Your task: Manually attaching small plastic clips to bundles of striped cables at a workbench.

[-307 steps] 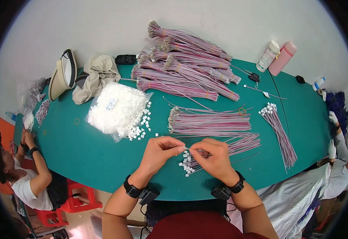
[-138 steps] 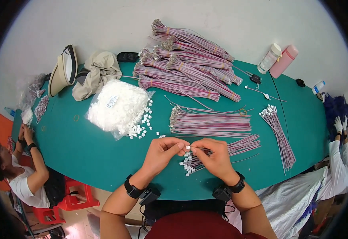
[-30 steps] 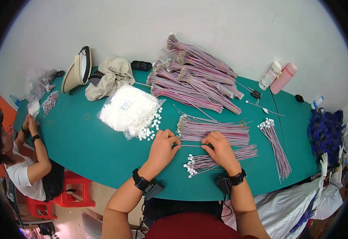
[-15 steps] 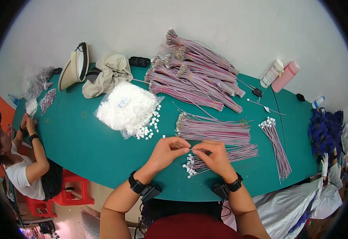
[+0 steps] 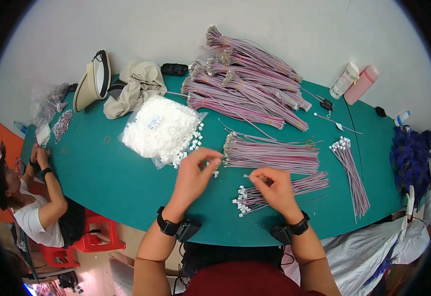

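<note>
My left hand [image 5: 192, 173] is above the green table beside a few loose white plastic connectors [image 5: 216, 174]. Its thumb and forefinger are slightly apart, and nothing shows between them. My right hand [image 5: 276, 191] pinches a thin wire, whose pale tip [image 5: 246, 176] sticks out left of the fingers; the rest of that wire is hard to trace. Under and beside this hand lies a bunch of pinkish-grey wires [image 5: 306, 185] with white connectors [image 5: 241, 201] on their left ends. Just beyond it, a bundle of wires with bare metal terminals [image 5: 272, 154] lies flat.
A clear bag of white connectors [image 5: 160, 129] spills at its right side. Tied wire bundles [image 5: 247, 89] are piled at the back. Another bunch with connectors [image 5: 352, 177] lies right. A cap, a visor [image 5: 93, 81] and bottles [image 5: 362, 85] stand behind. A person [image 5: 38, 202] works at far left.
My hands have parted: the left has moved left and up toward the loose connectors, while the right has shifted slightly right, keeping its pinch on the wire. The whole view has shifted a little.
</note>
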Demonstrator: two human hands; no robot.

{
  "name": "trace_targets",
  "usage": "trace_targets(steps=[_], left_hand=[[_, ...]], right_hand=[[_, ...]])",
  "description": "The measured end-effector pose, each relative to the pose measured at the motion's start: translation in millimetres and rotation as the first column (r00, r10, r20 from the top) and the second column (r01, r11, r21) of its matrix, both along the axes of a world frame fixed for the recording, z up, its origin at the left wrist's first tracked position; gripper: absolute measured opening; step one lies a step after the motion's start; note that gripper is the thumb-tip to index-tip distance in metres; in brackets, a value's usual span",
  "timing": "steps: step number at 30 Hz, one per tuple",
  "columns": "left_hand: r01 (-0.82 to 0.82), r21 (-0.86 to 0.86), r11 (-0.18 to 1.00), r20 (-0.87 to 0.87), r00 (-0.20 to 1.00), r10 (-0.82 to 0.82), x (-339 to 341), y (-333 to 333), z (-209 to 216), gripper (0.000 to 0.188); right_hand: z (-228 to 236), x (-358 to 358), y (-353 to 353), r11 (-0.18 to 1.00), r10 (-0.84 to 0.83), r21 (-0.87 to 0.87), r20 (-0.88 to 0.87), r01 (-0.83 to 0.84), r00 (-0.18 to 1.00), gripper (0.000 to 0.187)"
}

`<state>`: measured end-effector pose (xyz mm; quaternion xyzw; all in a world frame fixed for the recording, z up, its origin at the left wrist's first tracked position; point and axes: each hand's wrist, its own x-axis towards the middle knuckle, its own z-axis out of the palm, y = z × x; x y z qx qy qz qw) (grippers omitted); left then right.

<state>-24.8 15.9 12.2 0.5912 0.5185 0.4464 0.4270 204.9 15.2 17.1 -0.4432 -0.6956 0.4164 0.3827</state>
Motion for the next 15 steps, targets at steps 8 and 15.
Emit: trace_targets(steps=[8, 15], left_hand=[[-0.016, 0.266, 0.964, -0.565, 0.807, 0.169, -11, 4, -11, 0.016], [0.013, 0.238, 0.971, -0.62, 0.771, 0.142, -6, 5, -10, 0.012]], right_hand=[[0, -6, -2, 0.999, 0.011, 0.048, 0.027, -0.012, 1.0, 0.006], [-3, -7, -4, 0.998, 0.05, 0.032, 0.051, -0.052, 0.997, 0.007]])
